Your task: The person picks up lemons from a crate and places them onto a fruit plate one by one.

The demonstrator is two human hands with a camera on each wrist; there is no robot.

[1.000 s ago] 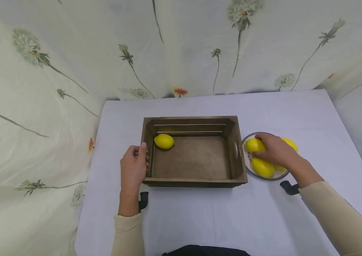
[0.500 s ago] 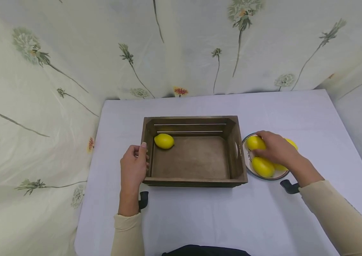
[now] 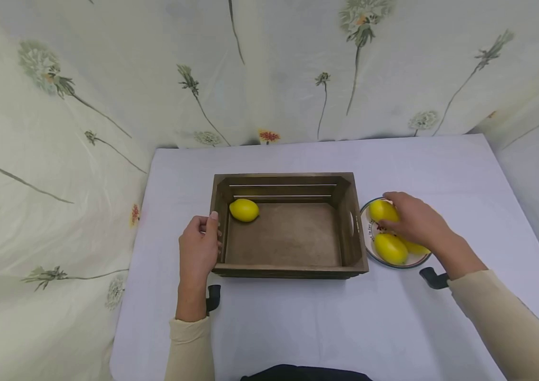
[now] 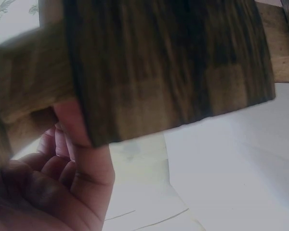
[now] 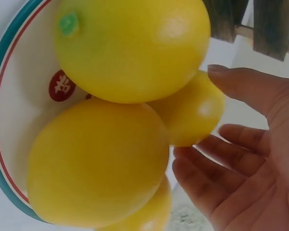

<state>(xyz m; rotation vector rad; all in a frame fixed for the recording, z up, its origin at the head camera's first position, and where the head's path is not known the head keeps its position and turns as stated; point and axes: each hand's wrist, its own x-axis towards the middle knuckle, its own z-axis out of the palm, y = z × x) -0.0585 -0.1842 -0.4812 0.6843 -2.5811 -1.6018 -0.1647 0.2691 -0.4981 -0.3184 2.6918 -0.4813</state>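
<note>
A brown wooden crate [image 3: 284, 233] stands mid-table, with one yellow lemon [image 3: 244, 210] in its far left corner. My left hand [image 3: 199, 246] grips the crate's left end, thumb up at the rim. In the left wrist view its index finger [image 4: 94, 166] goes behind a wooden slat [image 4: 173, 62]. To the crate's right, several lemons lie on a round plate [image 3: 370, 235]. My right hand [image 3: 419, 219] holds the far lemon [image 3: 382, 210] between thumb and fingers. In the right wrist view that lemon [image 5: 197, 113] is partly hidden behind two nearer ones.
A white cloth covers the table [image 3: 269, 317]. Floral curtains [image 3: 269, 69] hang behind it and along the sides. The plate sits close against the crate's right end, which has a handle slot [image 3: 352, 223].
My right hand has shifted slightly away and to the right, and the far lemon has moved a little with it. The rightmost lemon is now hidden by the hand. The left hand and crate stay put.
</note>
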